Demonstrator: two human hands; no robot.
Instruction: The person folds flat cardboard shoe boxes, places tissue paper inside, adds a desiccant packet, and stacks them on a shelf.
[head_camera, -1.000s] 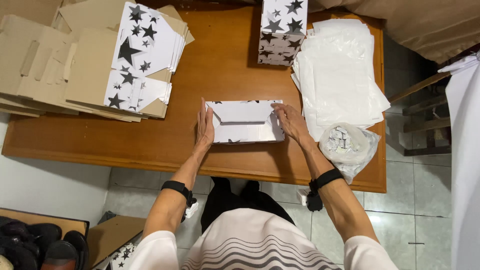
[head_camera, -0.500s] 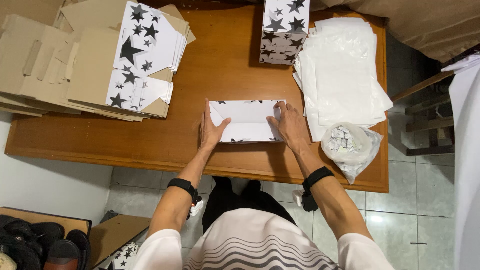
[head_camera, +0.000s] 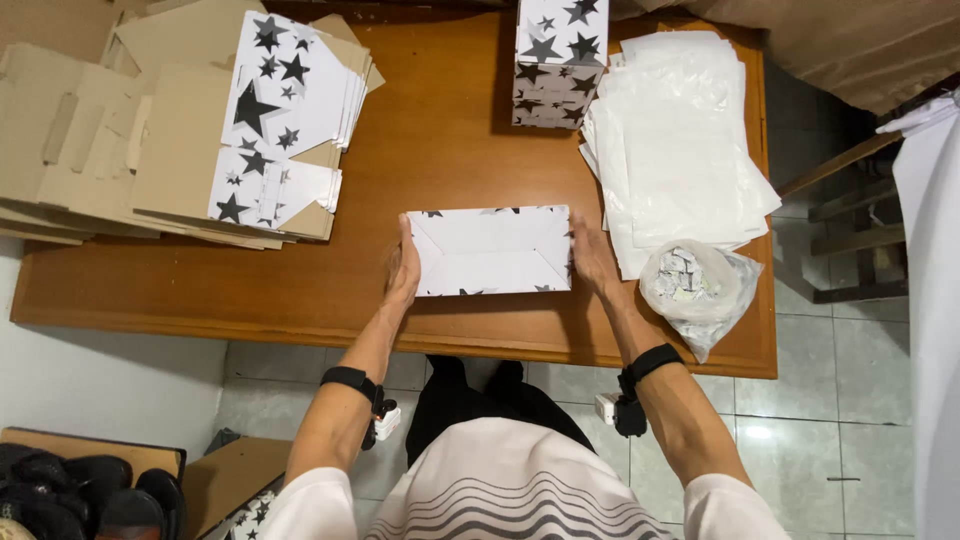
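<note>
A white cardboard box (head_camera: 489, 251) with black stars at its edges sits on the wooden table (head_camera: 430, 150), its folded white face up. My left hand (head_camera: 402, 268) presses flat against the box's left side. My right hand (head_camera: 592, 256) presses against its right side. Both hands grip the box between them. A black band is on each wrist.
A stack of flat star-printed cardboard blanks (head_camera: 190, 130) lies at the back left. An assembled star box (head_camera: 558, 60) stands at the back. White paper sheets (head_camera: 675, 140) lie at the right, with a clear bag of small packets (head_camera: 697, 290) near the table's front right edge. Shoes (head_camera: 80, 495) lie on the floor.
My hands have slid from the box's top and front outwards to its two sides. The box now lies squarer to the table edge.
</note>
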